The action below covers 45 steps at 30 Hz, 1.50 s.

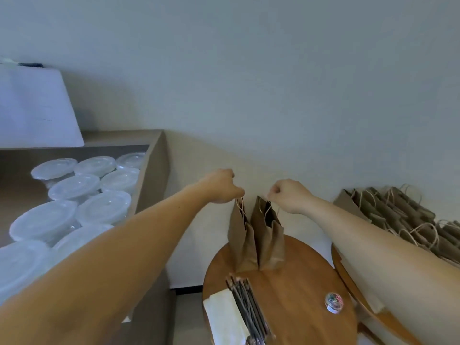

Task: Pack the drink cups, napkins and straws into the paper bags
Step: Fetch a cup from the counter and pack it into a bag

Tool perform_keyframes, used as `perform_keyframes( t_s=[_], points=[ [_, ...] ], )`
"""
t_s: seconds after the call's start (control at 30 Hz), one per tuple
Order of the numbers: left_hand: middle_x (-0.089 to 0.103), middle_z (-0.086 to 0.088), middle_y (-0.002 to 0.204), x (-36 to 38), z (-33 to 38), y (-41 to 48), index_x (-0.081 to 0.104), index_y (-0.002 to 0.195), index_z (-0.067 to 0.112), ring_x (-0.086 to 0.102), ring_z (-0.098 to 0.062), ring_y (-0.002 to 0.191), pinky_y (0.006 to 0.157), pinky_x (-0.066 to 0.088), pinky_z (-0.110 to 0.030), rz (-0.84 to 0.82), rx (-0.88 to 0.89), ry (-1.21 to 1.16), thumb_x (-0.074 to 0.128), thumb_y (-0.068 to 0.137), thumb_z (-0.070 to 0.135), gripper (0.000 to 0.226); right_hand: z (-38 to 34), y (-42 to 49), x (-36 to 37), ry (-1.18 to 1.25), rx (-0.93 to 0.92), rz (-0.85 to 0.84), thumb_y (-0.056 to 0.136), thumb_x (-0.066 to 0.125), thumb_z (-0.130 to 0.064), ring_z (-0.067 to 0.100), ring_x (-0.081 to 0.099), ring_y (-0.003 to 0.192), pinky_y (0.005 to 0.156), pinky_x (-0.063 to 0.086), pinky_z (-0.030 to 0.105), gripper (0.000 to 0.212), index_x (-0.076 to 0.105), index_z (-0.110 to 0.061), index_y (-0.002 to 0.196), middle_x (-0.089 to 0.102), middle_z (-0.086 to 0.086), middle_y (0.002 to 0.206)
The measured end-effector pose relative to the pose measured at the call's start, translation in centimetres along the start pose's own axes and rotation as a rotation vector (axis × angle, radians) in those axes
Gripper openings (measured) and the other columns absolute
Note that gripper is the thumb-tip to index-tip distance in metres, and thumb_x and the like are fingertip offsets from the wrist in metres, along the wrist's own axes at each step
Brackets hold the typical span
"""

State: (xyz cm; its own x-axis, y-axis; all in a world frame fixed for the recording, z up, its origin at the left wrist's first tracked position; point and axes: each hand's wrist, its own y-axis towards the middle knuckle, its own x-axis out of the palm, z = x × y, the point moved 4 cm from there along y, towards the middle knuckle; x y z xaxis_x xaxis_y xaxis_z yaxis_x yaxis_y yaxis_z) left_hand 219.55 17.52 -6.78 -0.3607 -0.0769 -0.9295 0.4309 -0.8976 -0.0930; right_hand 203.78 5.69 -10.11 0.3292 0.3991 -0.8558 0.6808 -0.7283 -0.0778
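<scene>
Lower centre, two brown paper bags (270, 245) stand on a round wooden table (298, 282). Left hand (222, 186) and right hand (290, 195), fingers curled, each pinch a twine handle (239, 204). Probably light, thin, crumple-prone; handles give the safest hold.

Cups (74, 188) on shelf (155, 165) at left, bags (270, 245) on table (298, 282), straws (246, 302) before them, bag pile (398, 215) right

Left hand (221, 186), right hand (290, 195): bare; forearms (124, 245) bare up to frame edge.
</scene>
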Motion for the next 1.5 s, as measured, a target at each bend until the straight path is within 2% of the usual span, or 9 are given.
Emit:
perform_keyframes(
  t_s=[0.13, 0.2, 0.3, 0.4, 0.67, 0.83, 1.0, 1.2, 1.5],
  points=[
    [0.041, -0.012, 0.149, 4.4, 0.9, 4.3, 0.034, 0.148, 0.008, 0.045, -0.031, 0.130, 0.102, 0.041, -0.040, -0.089, 0.007, -0.056, 0.058, 0.093, 0.041, 0.069, 4.3, 2.3, 1.1, 0.030, 0.078, -0.015, 0.097, 0.052, -0.039, 0.040, 0.062, 0.104, 0.092, 0.050, 0.049, 0.048, 0.064, 0.004, 0.116, 0.064, 0.025, 0.118],
    [0.047, -0.012, 0.142, 6.4, 1.0, 6.5, 0.039, 0.144, 0.008, 0.049, -0.031, 0.123, 0.099, 0.044, -0.040, -0.131, 0.008, -0.082, 0.058, 0.092, 0.039, 0.063, 6.1, 3.8, 1.7, 0.023, 0.115, -0.024, 0.097, 0.053, -0.041, 0.040, 0.063, 0.101, 0.085, 0.052, 0.045, 0.050, 0.065, 0.005, 0.113, 0.065, 0.026, 0.114],
    [0.059, -0.005, 0.105, 9.4, 1.0, 9.5, 0.055, 0.120, 0.012, 0.058, -0.022, 0.093, 0.080, 0.052, -0.037, -0.161, 0.006, -0.110, 0.059, 0.088, 0.038, 0.041, 8.4, 5.9, 2.9, 0.022, 0.169, -0.039, 0.097, 0.054, -0.041, 0.040, 0.061, 0.077, 0.060, 0.038, 0.033, 0.046, 0.064, 0.002, 0.083, 0.060, 0.024, 0.077],
    [0.058, 0.000, 0.083, 12.1, 0.8, 11.8, 0.057, 0.096, 0.016, 0.056, -0.014, 0.072, 0.072, 0.053, -0.035, -0.198, -0.027, -0.169, 0.062, 0.086, 0.035, 0.022, 10.9, 8.0, 4.2, 0.022, 0.220, -0.054, 0.096, 0.054, -0.040, 0.037, 0.063, 0.078, 0.059, 0.038, 0.032, 0.043, 0.066, -0.002, 0.079, 0.062, 0.019, 0.075],
    [0.054, -0.010, 0.135, 17.5, 0.0, 14.9, 0.047, 0.136, 0.012, 0.054, -0.028, 0.120, 0.096, 0.048, -0.040, -0.227, -0.144, -0.227, 0.058, 0.091, 0.039, 0.054, 16.7, 13.6, 10.2, -0.001, 0.282, -0.168, 0.098, 0.048, -0.041, 0.027, 0.054, 0.079, 0.068, 0.038, 0.030, 0.042, 0.043, -0.020, 0.062, 0.046, 0.001, 0.065],
    [0.051, -0.008, 0.140, 20.7, 0.1, 14.7, 0.042, 0.143, 0.014, 0.054, -0.026, 0.120, 0.091, 0.049, -0.033, -0.179, -0.278, -0.221, 0.055, 0.091, 0.042, 0.060, 19.6, 16.8, 13.4, 0.018, 0.238, -0.251, 0.100, 0.045, -0.041, 0.030, 0.062, 0.094, 0.074, 0.043, 0.030, 0.036, 0.064, -0.012, 0.092, 0.067, 0.010, 0.097],
    [0.057, -0.008, 0.127, 24.1, 1.0, 13.9, 0.046, 0.134, 0.015, 0.056, -0.021, 0.101, 0.086, 0.050, -0.035, -0.174, -0.384, -0.251, 0.052, 0.089, 0.047, 0.056, 22.8, 17.0, 13.5, 0.037, 0.219, -0.349, 0.098, 0.050, -0.021, 0.027, 0.064, 0.065, 0.070, 0.057, 0.035, 0.030, 0.059, -0.009, 0.072, 0.069, 0.010, 0.072],
    [0.061, 0.002, 0.112, 27.5, 3.7, 13.5, 0.045, 0.135, 0.016, 0.057, -0.012, 0.087, 0.070, 0.050, -0.026, -0.213, -0.434, -0.359, 0.052, 0.088, 0.060, 0.065, 24.7, 12.3, 9.9, 0.073, 0.127, -0.334, 0.094, 0.046, -0.013, 0.028, 0.069, 0.070, 0.072, 0.058, 0.040, 0.028, 0.063, -0.011, 0.071, 0.065, 0.006, 0.063],
    [0.060, -0.009, 0.128, 34.2, 6.6, 7.4, 0.046, 0.135, 0.012, 0.060, -0.026, 0.113, 0.094, 0.050, -0.036, -0.437, -0.381, -0.355, 0.054, 0.086, 0.061, 0.070, 26.0, -0.7, 12.2, 0.093, 0.185, -0.391, 0.099, 0.048, -0.021, 0.015, 0.069, 0.068, 0.064, 0.057, 0.030, 0.029, 0.057, -0.020, 0.071, 0.066, 0.002, 0.071]
  ],
)
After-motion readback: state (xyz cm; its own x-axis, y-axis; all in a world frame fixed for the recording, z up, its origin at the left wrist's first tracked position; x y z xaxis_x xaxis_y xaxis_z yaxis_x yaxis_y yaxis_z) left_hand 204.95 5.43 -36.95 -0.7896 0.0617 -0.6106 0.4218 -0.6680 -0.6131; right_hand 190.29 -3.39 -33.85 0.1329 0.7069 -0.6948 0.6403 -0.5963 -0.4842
